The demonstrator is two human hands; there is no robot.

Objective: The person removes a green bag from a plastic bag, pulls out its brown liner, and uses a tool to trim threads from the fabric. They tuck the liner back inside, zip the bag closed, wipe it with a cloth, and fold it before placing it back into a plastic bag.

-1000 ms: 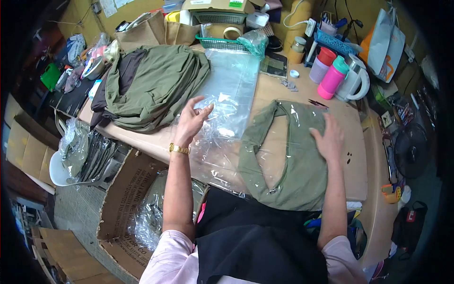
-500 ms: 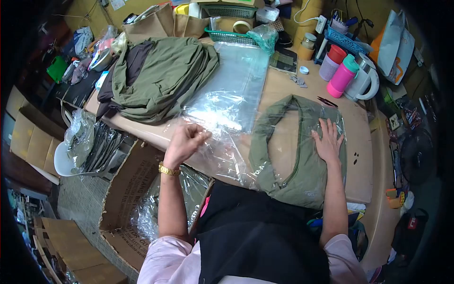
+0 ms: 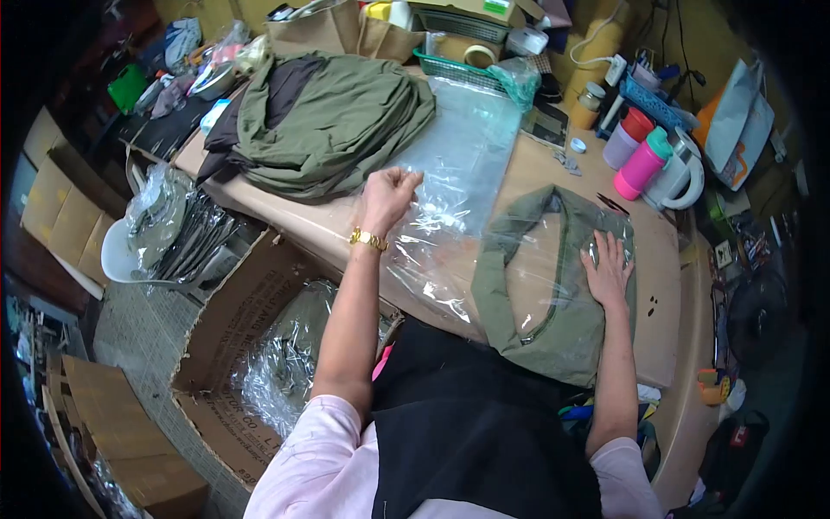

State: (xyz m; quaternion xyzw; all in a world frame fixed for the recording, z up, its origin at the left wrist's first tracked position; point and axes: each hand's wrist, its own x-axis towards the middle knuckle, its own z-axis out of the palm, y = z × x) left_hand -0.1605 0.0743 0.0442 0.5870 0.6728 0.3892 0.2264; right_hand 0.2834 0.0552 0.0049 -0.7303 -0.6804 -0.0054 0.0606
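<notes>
Cluttered shelves ring your tan worktable [image 3: 666, 285], where an olive-green garment [image 3: 553, 285] lies folded near the front edge, its neckline curving open, glossy under a crinkled clear plastic bag [image 3: 441, 233]. Your right hand [image 3: 608, 270] presses flat on it, fingers spread. Your left hand [image 3: 387, 197] is closed, pinching the bag's edge beside a pile of green garments [image 3: 337, 121].

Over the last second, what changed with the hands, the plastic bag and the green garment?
The left hand went from open fingers on the clear plastic bag to a closed fist gripping its edge, drawing the film out to the left. The right hand slid slightly nearer on the folded green garment, flat throughout. The garment pile and pink bottle did not move.
</notes>
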